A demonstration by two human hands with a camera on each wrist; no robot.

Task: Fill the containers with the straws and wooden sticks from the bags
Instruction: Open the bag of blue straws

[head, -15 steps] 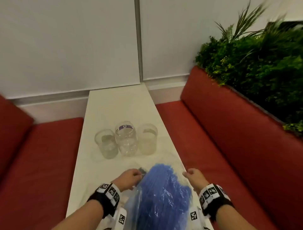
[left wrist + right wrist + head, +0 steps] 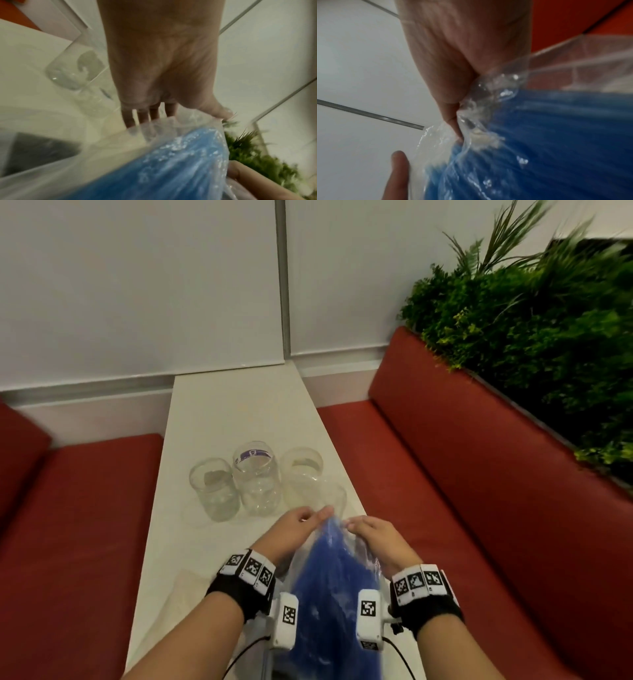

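Blue straws (image 2: 334, 587) fill a clear plastic bag (image 2: 368, 563), low in the centre of the head view, held up between both hands above the near end of the pale surface (image 2: 212, 412). Left hand (image 2: 294, 530) – thumb and fingers (image 2: 155, 113) pinch the bag's top edge, the four of them curled close together. Right hand (image 2: 378, 539) grips the film opposite, plastic bunched tight in its closed pinch in the right wrist view; the two hands sit near each other at the bag's mouth. Just above them in the frame, three clear containers stand in a row: left jar (image 2: 214, 489), middle jar (image 2: 257, 477), right jar (image 2: 303, 474) – the middle one carries a purple band label, its writing too small to read. Wrist bands show black-and-white square markers. Red bench seats (image 2: 428, 474) flank the surface; green plants (image 2: 531, 313) fill the upper right.
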